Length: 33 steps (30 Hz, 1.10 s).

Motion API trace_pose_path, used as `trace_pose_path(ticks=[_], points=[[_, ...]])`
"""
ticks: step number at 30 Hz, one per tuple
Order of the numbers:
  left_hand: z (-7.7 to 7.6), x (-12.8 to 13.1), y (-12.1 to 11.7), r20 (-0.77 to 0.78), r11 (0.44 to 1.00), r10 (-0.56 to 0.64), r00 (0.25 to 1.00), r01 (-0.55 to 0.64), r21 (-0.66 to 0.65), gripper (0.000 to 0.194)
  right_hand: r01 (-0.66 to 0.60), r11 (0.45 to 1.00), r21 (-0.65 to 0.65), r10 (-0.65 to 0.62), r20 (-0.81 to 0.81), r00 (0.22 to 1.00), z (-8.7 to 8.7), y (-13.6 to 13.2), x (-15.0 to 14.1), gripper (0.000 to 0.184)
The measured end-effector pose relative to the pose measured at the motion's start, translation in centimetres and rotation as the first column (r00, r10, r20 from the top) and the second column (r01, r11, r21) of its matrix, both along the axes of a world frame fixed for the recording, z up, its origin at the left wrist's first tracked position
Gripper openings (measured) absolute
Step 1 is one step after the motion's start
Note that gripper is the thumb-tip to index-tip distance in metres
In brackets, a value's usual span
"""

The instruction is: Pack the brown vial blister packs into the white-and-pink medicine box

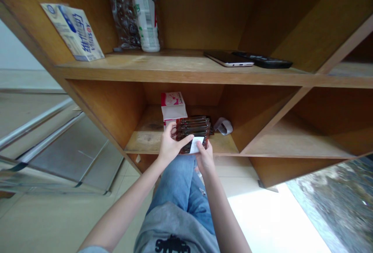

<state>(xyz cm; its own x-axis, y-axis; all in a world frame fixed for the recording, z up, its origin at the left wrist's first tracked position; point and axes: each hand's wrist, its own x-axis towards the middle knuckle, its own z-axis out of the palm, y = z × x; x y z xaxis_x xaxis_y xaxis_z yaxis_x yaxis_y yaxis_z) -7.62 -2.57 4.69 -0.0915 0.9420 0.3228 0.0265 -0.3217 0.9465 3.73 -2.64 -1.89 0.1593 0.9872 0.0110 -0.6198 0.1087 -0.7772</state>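
As the left hand (pixel 171 144) and right hand (pixel 205 159) clasp a stack of dark red packets (pixel 194 129) at the front edge of the lower wooden shelf (pixel 145 138), an even grip keeps the pile squared.

One head-worn camera looks from just in front of the wooden shelf unit (pixel 180 75); it faces forward and down, close to the unit's lower compartment; the left hand (pixel 171 146), right hand (pixel 205 159) and stack of packets (pixel 194 132) sit centrally, below the camera.
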Motion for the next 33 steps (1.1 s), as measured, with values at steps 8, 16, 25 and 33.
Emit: trace_pose_path(ticks=[8,16,25,33], points=[[-0.9,-1.1,0.1,-0.251,0.999,-0.040,0.967,0.031,-0.041,0.042,-0.071,0.997,-0.037,0.070,-0.024,0.997,-0.6,-0.1,0.2,0.038],[-1.3,-3.6,1.5,-0.204,0.960,0.278,0.939,-0.262,0.101,0.033,-0.068,0.992,-0.109,0.050,-0.164,0.985,-2.1,-0.3,0.1,0.044],[-3.7,-6.4,8.5,-0.146,0.920,0.323,0.935,-0.346,-0.185,0.039,-0.025,0.991,-0.132,0.009,-0.114,0.993,-1.0,-0.3,0.6,0.044],[-2.7,-5.7,5.5,0.100,0.953,0.244,0.965,-0.220,-0.207,0.044,-0.006,0.990,-0.141,-0.003,-0.063,0.998,0.0,-0.4,0.5,0.048]])
